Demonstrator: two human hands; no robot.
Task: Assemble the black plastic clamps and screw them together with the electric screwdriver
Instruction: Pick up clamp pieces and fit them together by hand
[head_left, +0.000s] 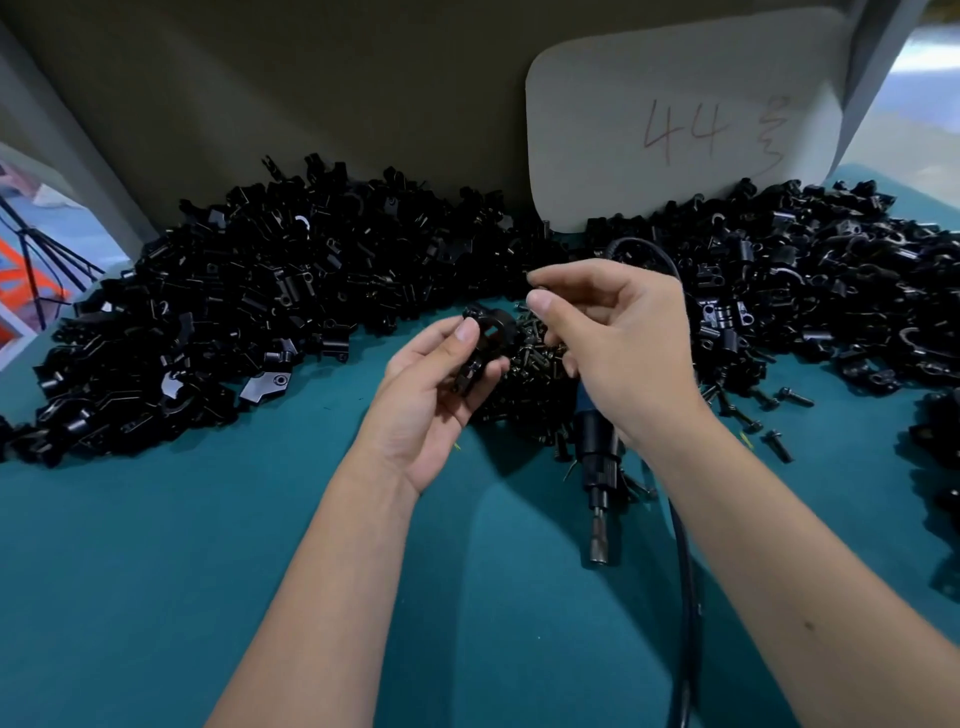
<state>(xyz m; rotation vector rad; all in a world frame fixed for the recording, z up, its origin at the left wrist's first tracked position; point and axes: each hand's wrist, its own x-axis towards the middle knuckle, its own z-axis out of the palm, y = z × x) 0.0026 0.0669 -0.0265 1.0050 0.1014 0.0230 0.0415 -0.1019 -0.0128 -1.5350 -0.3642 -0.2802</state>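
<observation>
Bare forearms enter from the bottom edge, cut off below the elbows, and reach over the teal surface. Left hand holds a black plastic clamp above the surface, thumb on its upper side and fingers curled beneath it; the palm hides the lower part of the clamp, so its full shape is hard to make out. Right hand hovers just beside it, thumb and forefinger pinched on something small and dark at their tips, probably a screw, though it is too small to tell for sure. The other fingers of that hand curl loosely.

Under the right wrist lies the electric screwdriver, bit pointing toward the camera; its upper body is hidden by the hand, and its black cable runs off the bottom edge. A heap of loose screws sits between the hands and partly behind them, with a few more scattered to the right.

Large piles of black clamp parts spread along the back of the surface, left and right; single pieces blur together. A white card marked "44" leans against the back panel, its lower edge buried in the parts.
</observation>
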